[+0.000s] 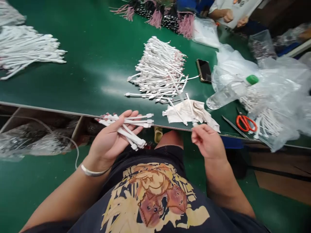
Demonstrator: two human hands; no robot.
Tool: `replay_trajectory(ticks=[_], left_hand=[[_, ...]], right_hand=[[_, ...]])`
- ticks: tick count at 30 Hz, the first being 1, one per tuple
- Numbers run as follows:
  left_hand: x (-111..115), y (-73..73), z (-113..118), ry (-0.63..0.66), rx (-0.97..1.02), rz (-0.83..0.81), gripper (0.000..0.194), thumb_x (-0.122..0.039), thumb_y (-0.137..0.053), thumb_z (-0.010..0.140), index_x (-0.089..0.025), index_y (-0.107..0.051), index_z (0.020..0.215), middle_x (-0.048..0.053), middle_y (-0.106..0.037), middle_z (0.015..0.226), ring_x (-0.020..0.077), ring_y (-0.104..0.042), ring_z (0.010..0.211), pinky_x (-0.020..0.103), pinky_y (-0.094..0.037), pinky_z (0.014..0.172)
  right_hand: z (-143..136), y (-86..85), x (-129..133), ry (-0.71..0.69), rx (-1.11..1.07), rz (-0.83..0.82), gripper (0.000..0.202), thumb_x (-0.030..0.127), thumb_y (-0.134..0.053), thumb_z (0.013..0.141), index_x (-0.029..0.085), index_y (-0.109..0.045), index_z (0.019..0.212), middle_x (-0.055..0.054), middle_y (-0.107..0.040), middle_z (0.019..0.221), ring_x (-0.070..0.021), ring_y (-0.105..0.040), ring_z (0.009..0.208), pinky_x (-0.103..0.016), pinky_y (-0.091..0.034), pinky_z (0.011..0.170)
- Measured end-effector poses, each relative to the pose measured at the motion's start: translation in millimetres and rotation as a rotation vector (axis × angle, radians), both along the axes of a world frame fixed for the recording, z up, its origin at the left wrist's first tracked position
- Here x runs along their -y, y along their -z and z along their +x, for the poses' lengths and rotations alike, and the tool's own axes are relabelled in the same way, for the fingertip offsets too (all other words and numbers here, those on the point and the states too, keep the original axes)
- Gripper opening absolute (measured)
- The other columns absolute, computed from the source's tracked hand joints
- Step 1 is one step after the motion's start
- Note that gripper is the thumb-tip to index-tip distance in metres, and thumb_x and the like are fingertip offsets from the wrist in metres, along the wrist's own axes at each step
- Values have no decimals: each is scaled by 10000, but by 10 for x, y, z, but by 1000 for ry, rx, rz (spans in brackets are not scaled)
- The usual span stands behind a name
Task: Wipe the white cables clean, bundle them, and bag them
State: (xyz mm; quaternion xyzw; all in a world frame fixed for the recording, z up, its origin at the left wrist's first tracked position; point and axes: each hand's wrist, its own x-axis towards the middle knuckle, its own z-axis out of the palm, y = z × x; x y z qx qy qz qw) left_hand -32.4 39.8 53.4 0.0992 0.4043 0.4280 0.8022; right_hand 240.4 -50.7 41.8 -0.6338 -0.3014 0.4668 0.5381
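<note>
Working seated at a green desk (pixel 97 74), person's own two hands out over the near edge. Left hand (pixel 109 139) palm up: fingers partly spread beneath a small bundle of white cables (pixel 132 136), thumb laid over the top, connector ends pointing right. Right hand (pixel 206 139) at the edge of a folded pale cloth (pixel 201 111), thumb and fingers closed together, apparently pinching the lower end of a single white cable (pixel 190 106); the tips are small and soft here, so the exact hold is a fair guess. A second loose cable (pixel 179 112) slants across the cloth, untouched.

Progress, as judged from how things lie: partway. A handful is gathered in the left palm; one more is at the right fingers. A large central heap (pixel 160 68) sits just beyond, most lengths lying roughly side by side, a few astray at its near side. This heap looks like the bulk of what is left. Far left, a neater stack (pixel 29 47), perhaps a finished portion; cannot confirm.

Right side: phone (pixel 204 70) near the heap, clear bottle (pixel 225 94) with green cap lying tilted against plastic bags (pixel 279 81), orange-handled scissors (pixel 246 124) just beside more white cables (pixel 269 121).
</note>
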Motion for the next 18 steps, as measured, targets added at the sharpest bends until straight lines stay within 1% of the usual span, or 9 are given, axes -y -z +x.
replay_trajectory(ticks=[2, 4, 5, 7, 9, 11, 13, 15, 18], left_hand=[[30, 5, 21, 21, 37, 3, 234, -167, -417, 919, -182, -642, 981, 51, -645, 1179, 213, -584, 1128, 470, -471, 976], [59, 6, 37, 33, 55, 11, 231, -176, -422, 917, -176, -641, 987, 68, -637, 1191, 217, -578, 1136, 483, -452, 990], [73, 4, 42, 39, 61, 12, 233, -180, -422, 916, -176, -642, 991, 72, -634, 1196, 216, -576, 1140, 486, -444, 996], [99, -6, 46, 57, 78, 13, 238, -183, -420, 916, -179, -644, 997, 71, -633, 1200, 214, -573, 1144, 485, -440, 1000], [121, -17, 45, 82, 99, 15, 245, -188, -417, 918, -182, -646, 1003, 65, -638, 1193, 214, -574, 1143, 481, -447, 995], [139, -24, 41, 103, 114, 16, 250, -194, -417, 918, -186, -647, 1015, 64, -639, 1191, 221, -572, 1146, 485, -450, 992], [153, -24, 32, 107, 118, 18, 255, -197, -420, 914, -189, -645, 1033, 67, -638, 1194, 233, -564, 1157, 500, -444, 994], [163, -15, 18, 96, 115, 18, 261, -191, -423, 909, -187, -642, 1050, 74, -643, 1185, 244, -556, 1167, 512, -438, 996], [168, 14, -8, 84, 114, 14, 265, -175, -428, 901, -181, -643, 1055, 81, -653, 1165, 244, -550, 1175, 505, -442, 996]], right_hand=[[7, 69, -37, 118, -16, 7, 272, 417, -696, 724, 161, -613, 684, 31, -559, 510, -52, -486, 400, -145, -284, 334], [-113, 125, -51, 61, 0, -42, 310, 457, -662, 749, 154, -625, 695, 16, -573, 517, -60, -501, 401, -150, -304, 331], [-215, 141, -46, -34, 8, -87, 319, 466, -649, 760, 152, -630, 704, 5, -589, 535, -65, -516, 412, -153, -324, 338], [-465, 153, -26, -302, 3, -184, 308, 457, -652, 759, 150, -643, 746, -17, -631, 603, -82, -563, 471, -154, -370, 364], [-713, 147, -17, -572, -75, -239, 297, 439, -656, 761, 159, -650, 861, -42, -674, 746, -103, -615, 591, -151, -410, 401], [-893, 131, -28, -749, -171, -252, 307, 426, -648, 771, 167, -636, 936, -51, -681, 844, -113, -631, 669, -149, -428, 418], [-981, 108, -47, -799, -204, -242, 286, 429, -626, 787, 156, -630, 875, -43, -675, 807, -101, -619, 640, -141, -410, 407], [-995, 79, -57, -768, -172, -224, 293, 436, -601, 806, 145, -616, 770, -30, -661, 722, -81, -594, 577, -132, -379, 390], [-961, 38, -47, -715, -149, -209, 302, 436, -575, 828, 143, -638, 797, -32, -665, 711, -73, -589, 556, -129, -361, 382]])
